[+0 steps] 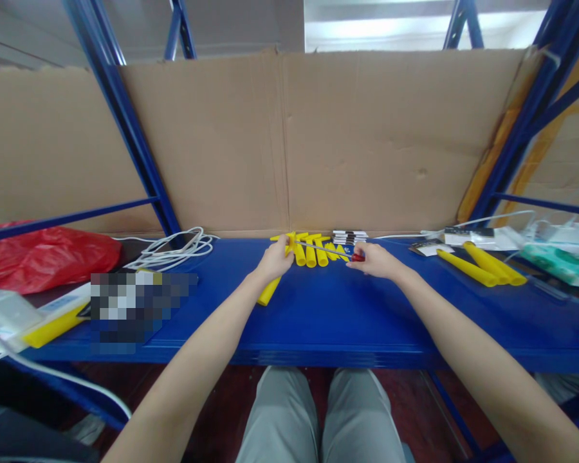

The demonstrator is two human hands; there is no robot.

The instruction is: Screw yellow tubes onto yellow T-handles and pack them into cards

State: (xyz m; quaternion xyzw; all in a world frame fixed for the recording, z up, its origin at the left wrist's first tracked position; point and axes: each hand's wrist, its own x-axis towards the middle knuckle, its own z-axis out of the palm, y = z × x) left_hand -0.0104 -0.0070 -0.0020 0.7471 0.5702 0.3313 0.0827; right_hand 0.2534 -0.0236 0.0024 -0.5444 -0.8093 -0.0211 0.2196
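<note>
My right hand (pixel 375 260) is closed around the red handle of a screwdriver (pixel 329 249). The shaft points left and its tip meets a yellow plastic part (pixel 292 240) pinched in my left hand (pixel 275 260). A yellow tube (pixel 269 292) shows below my left hand; whether it joins the pinched part is hidden. Between my hands, several short yellow tubes (pixel 311 257) stand side by side, with small yellow pieces (pixel 340 251) to their right. All of these are on the blue shelf (pixel 328 315).
Small black-and-white packs (pixel 350 237) sit behind at the cardboard wall (pixel 367 141). At right are longer yellow tubes (pixel 487 267) and a green packet (pixel 557 262). Coiled white cable (pixel 186 249), a red plastic bag (pixel 53 257) and a blurred-out object (pixel 130 308) occupy the left.
</note>
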